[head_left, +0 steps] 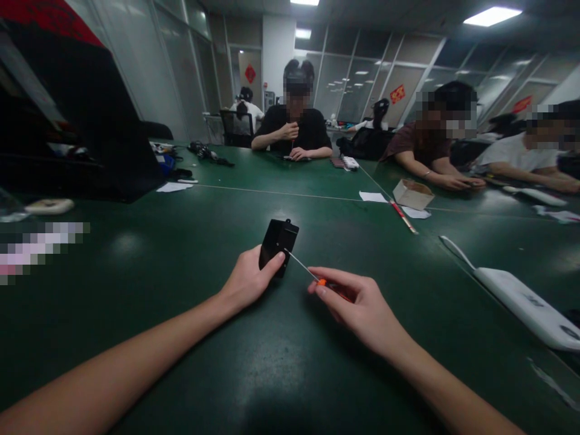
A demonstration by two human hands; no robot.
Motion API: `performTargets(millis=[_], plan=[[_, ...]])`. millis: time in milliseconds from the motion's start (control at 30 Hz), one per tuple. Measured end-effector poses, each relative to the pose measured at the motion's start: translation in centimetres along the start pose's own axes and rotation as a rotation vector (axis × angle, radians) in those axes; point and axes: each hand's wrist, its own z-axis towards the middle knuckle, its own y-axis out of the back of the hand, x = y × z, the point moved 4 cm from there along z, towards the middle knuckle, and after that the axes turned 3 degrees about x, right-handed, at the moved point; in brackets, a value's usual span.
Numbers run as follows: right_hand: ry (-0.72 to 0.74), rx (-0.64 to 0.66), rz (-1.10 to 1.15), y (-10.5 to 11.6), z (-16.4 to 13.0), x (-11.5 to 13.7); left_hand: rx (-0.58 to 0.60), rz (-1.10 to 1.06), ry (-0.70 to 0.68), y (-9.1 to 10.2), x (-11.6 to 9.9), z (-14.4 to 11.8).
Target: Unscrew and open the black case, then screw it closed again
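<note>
A small black rectangular plastic box (278, 246) stands propped on the dark green table (149, 284), gripped by the left hand (248, 279) — fingers curled around its lower end. The right hand (356, 300) pinches a thin orange-handled metal screwdriver (312, 277), its tip against the box. Beyond — a small open cardboard box (412, 194) near seated co-workers.

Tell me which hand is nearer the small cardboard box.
Right. The right hand, holding the screwdriver, sits below and left of the cardboard box; the left hand, gripping the black device, lies farther left.
</note>
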Motion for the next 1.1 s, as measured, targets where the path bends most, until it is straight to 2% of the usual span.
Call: performTargets(millis=[333, 667, 800, 867, 933, 1033, 1100], plan=[[-0.047, 0.007, 0.069, -0.4, 0.2, 0.0, 0.013, 0.083, -0.047, -0.2, -0.4, -0.2], [-0.302, 0.176, 0.511, -0.3, -0.4, -0.7, -0.078, 0.371, -0.181, -0.1, -0.8, -0.5], [-0.348, 0.204, 0.571, -0.3, -0.5, -0.8, -0.08, 0.464, -0.179, -0.2, -0.8, -0.5], [-0.322, 0.182, 0.459, -0.2, -0.5, -0.7, -0.079, 0.488, -0.168, -0.3, -0.8, -0.6], [-0.22, 0.121, 0.193, -0.1, -0.5, -0.5, -0.078, 0.5, -0.162, -0.4, -0.8, -0.6], [0.166, -0.017, -0.384, 0.1, -0.8, 0.4, -0.079, 0.511, -0.16, -0.5, -0.7, -0.8], [0.428, -0.064, -0.736, -0.1, -1.3, 0.5, -0.078, 0.522, -0.159, -0.6, -0.7, -0.8]])
